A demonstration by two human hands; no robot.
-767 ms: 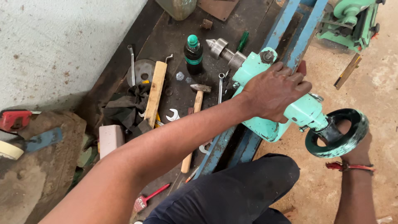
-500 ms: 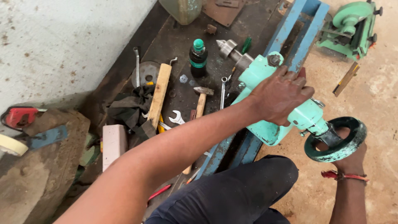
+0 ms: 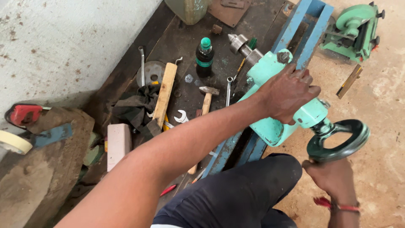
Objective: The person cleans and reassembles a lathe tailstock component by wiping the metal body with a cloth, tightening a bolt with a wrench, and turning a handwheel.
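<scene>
Dusty workshop floor [image 3: 379,109] beneath a pale stained wall, with dark boards carrying scattered tools. At far left: a roll of tape [image 3: 12,142] and a red tool [image 3: 24,114] on a worn block. Further right on the boards lie a pale brick [image 3: 119,142], a dark rag [image 3: 134,106], a wooden slat [image 3: 164,93], an open-ended spanner [image 3: 182,116], a wooden-handled hammer [image 3: 206,105] and a dark bottle with green cap [image 3: 204,57]. Past these, a mint-green tailstock [image 3: 274,126] sits on a blue rail frame [image 3: 301,29]. Left hand [image 3: 289,93] is closed over the top of the tailstock body. Right hand [image 3: 333,177] is gripping the lower rim of the dark handwheel [image 3: 339,139] at the tailstock's near end. A green machine [image 3: 356,27] stands at upper right.
</scene>
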